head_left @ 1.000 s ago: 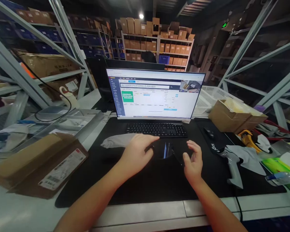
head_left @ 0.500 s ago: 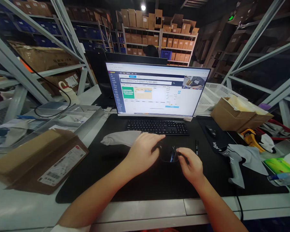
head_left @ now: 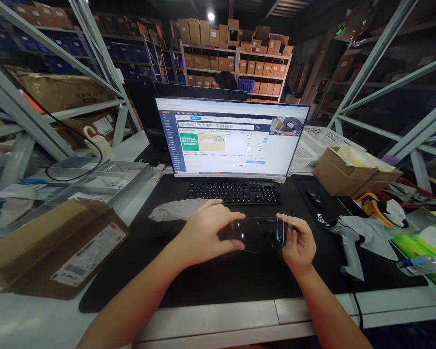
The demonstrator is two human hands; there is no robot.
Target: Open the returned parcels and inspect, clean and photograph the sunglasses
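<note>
1. Here, at the near edge of the bench, both forearms of the person come in over the black mat.
2. The left hand is curled on the left end of a dark flat piece, thumb on top and the other fingers under it; the grip is closed on the piece.
3. The right hand pinches the right end of the same piece between thumb and fingers, so this grip is closed on it also.
4. The dark flat piece is held just above the middle of the mat, in front of the keyboard; it is shiny and reflects small lights.
5. A grey cloth lies on the mat just left of the left hand.
6. Toward the right edge, a barcode scanner lies beside another grey cloth, and a mouse is farther back.
7. At the left edge lies a flat cardboard package with a white label.
8. Behind the keyboard stands the monitor, lit, and right of it an open carton.
</note>
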